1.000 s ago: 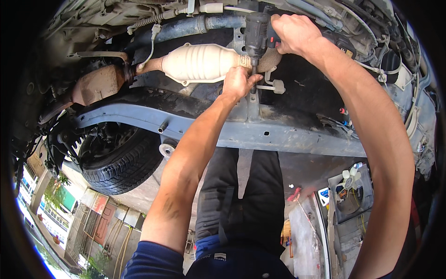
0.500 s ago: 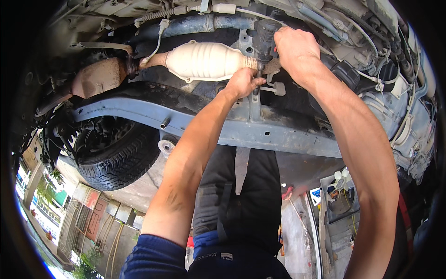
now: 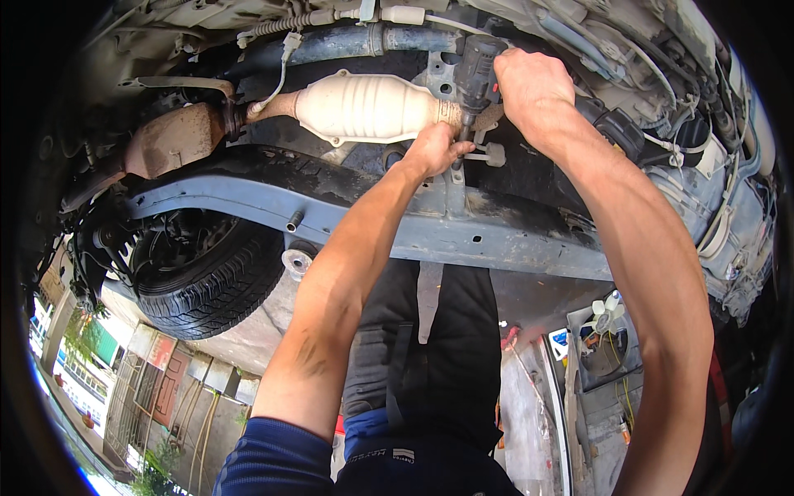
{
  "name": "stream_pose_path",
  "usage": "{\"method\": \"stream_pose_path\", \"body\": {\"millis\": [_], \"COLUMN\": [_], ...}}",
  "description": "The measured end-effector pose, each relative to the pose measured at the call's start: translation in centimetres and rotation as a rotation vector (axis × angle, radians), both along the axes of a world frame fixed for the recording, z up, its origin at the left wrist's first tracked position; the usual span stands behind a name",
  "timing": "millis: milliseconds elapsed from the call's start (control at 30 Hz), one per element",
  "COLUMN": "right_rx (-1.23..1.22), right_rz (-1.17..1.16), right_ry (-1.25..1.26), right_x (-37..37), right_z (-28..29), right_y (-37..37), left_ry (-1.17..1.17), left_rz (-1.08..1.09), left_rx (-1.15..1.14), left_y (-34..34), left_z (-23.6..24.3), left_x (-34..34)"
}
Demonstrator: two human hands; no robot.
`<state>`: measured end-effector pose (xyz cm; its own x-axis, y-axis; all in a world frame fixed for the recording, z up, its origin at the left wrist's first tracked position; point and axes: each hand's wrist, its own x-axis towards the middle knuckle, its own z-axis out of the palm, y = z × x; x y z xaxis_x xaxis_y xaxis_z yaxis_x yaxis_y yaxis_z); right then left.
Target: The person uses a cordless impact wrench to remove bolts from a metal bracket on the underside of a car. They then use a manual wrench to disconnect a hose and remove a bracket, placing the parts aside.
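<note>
My right hand [image 3: 536, 87] is wrapped round the handle of a black power wrench [image 3: 477, 70], whose body stands upright with its nose toward me. From the nose a narrow socket shaft [image 3: 467, 132] reaches down beside the exhaust pipe, at a bracket on the cross-member [image 3: 454, 192]. My left hand [image 3: 432, 150] is closed at the shaft, thumb against it; its other fingertips are partly hidden. Just left of the tool lies the pale, ribbed catalytic converter [image 3: 364, 109]. A small light-coloured rubber mount [image 3: 495, 155] sticks out right of the shaft.
A blue-grey frame rail [image 3: 513, 244] crosses below my hands. A tyre [image 3: 211, 289] hangs at the left, near a rusty exhaust section [image 3: 178, 139]. Engine and gearbox parts [image 3: 682, 198] crowd the right. On the floor at lower right sits a bin of parts [image 3: 604, 339].
Both hands stay on the tool. My right hand and the wrench have shifted very slightly to the right; the rest looks the same.
</note>
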<state>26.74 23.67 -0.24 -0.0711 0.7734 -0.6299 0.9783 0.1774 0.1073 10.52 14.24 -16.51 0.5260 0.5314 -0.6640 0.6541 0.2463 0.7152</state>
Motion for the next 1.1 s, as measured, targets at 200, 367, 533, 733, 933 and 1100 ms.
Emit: {"method": "stream_pose_path", "body": {"millis": [200, 367, 533, 733, 933, 1100], "right_rx": [-0.026, -0.033, -0.029, -0.051, 0.042, 0.101], "right_rz": [-0.011, -0.009, -0.015, -0.002, 0.086, 0.092], "right_ry": [0.007, 0.026, 0.047, 0.081, 0.154, 0.166], "right_x": [0.2, 0.5, 0.7, 1.3, 2.5, 3.7], "right_z": [-0.3, -0.7, -1.0, -1.6, -2.2, -1.1], "right_y": [0.4, 0.6, 0.8, 1.3, 0.9, -0.1], "left_ry": [-0.024, 0.004, 0.024, 0.01, 0.151, 0.199], "left_rz": [0.015, -0.015, -0.023, -0.034, -0.139, -0.13], "left_rx": [-0.049, -0.037, -0.06, -0.089, -0.061, -0.085], "left_y": [-0.4, -0.7, -0.8, -1.3, -2.7, -2.8], "left_z": [-0.4, -0.5, -0.7, -0.8, -0.3, -0.2], "left_x": [-0.2, -0.4, -0.5, -1.2, -1.3, -1.0]}}
